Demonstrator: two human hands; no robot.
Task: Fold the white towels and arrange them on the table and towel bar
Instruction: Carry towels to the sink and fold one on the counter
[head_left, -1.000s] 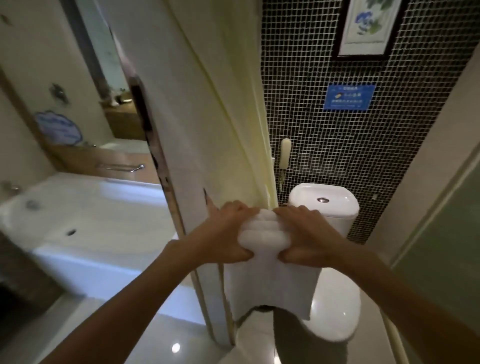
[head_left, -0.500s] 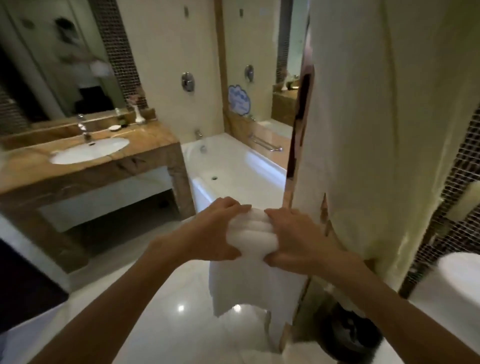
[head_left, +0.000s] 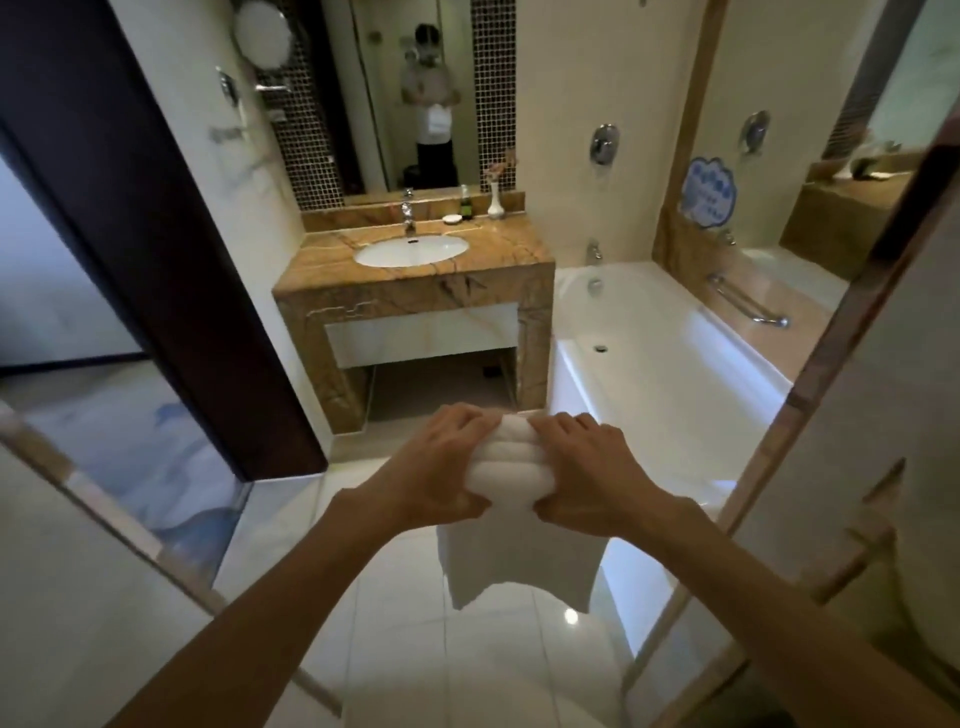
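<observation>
Centrally, a white towel (head_left: 506, 470) was held in mid-air, clear of the glossy tiled floor (head_left: 395, 597), by both hands. The left hand (head_left: 441, 467) was curled round the left end of the towel's bunched upper part, with the fingers laid over the top and the thumb tucked beneath. The right hand (head_left: 587, 467) was clamped round the right end in the same manner. Between the two hands the upper part was gathered into a thick, ridged bundle. The lower part was left hanging below them as a flat sheet with an uneven bottom edge. Beyond the towel, a marble vanity surface (head_left: 511, 244) was seen, with an oval basin (head_left: 410, 250) set into it and a faucet (head_left: 409, 215) mounted behind the basin. A small dish (head_left: 453, 218), a dark bottle (head_left: 466, 202) and a white vase (head_left: 494, 200) were lined up along the rear edge of the surface, right of the faucet. A mirror (head_left: 410, 93) was fixed above, and a person holding a white cloth was reflected in it. A white bathtub (head_left: 665, 364) was set directly against the right side of the vanity, and a metal grab bar (head_left: 748, 301) was mounted on the ledge along its far side. A blue sign (head_left: 709, 192) was fixed to the wall above that ledge.
</observation>
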